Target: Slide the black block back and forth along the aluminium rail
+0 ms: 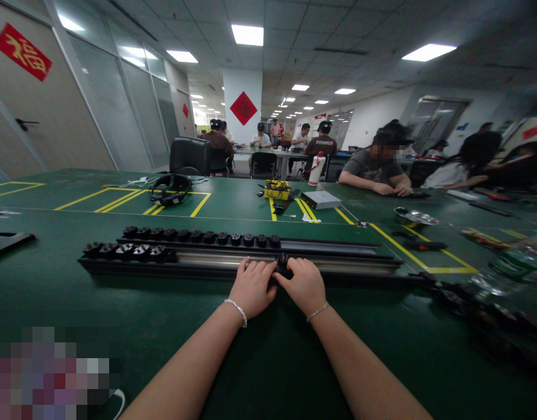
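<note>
Across the table in front of me lies a long black power track (216,261) with a shiny metal channel. Several black socket modules (141,252) sit at its left end. Behind it runs a second track (330,247), with a row of black modules (207,236) along its left part. My left hand (253,286) is closed over the front track near its middle, fingertips on the channel. Right beside it, my right hand (303,283) closes on a small dark socket module (283,258) seated at the track; the fingers partly hide it. The thumbs almost meet.
Black parts (465,306) are heaped at the right, near a plastic bottle (518,262). Farther back are a metal bowl (415,217), a grey box (321,199), a yellow object (277,189) with cables and a black headset (170,188). A person (377,163) sits across the table.
</note>
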{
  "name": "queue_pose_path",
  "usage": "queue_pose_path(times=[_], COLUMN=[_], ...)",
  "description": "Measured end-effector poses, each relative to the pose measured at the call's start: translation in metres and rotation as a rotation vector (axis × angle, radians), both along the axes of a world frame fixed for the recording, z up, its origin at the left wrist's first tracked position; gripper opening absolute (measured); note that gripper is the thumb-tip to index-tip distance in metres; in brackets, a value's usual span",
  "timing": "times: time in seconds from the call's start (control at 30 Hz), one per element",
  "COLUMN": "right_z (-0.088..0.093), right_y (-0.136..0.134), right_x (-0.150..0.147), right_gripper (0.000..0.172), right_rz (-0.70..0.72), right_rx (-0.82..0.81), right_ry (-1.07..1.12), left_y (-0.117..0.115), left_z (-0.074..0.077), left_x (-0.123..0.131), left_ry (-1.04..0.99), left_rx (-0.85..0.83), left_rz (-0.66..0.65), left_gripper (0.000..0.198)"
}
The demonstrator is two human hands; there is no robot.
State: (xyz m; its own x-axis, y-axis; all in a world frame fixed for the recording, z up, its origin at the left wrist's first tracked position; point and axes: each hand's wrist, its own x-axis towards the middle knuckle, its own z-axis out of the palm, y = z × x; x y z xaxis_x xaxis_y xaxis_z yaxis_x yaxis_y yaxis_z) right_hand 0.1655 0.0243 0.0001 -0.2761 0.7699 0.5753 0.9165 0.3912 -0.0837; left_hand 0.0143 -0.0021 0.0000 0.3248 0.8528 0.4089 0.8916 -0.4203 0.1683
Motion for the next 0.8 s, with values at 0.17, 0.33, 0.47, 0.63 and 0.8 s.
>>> queue_pose_path(times=[0.17,0.33,0.47,0.63,0.8], right_z=[-0.001,-0.0028,-0.0022,-0.0002,-0.0016], right_y=[0.0011,0.0018,0.0015,0.0007,0.0016], right_x=[0.0001,0.0006,0.0005,0.0001,0.0005], right_gripper=[0.025,0.025,0.025,0.024,0.024], right_rz=[0.013,0.019,0.02,0.023,0.032], right_rx=[0.006,0.0,-0.005,-0.004,-0.004], right_ry=[0.005,0.019,0.023,0.032,0.045], left_y=[-0.0003,0.0004,0.0008,-0.0002,-0.001], left_z=[-0.0004,-0.0005,-0.001,0.0001,0.002], left_x=[-0.0003,0.0001,0.0003,0.0002,0.001], left_ry=[0.001,0.001,-0.006,-0.003,0.002], left_rx=[0.011,0.004,-0.004,-0.011,-0.019], left_rz=[0.004,0.005,0.005,0.005,0.013], left_gripper=[0.042,0.041,0.041,0.042,0.042])
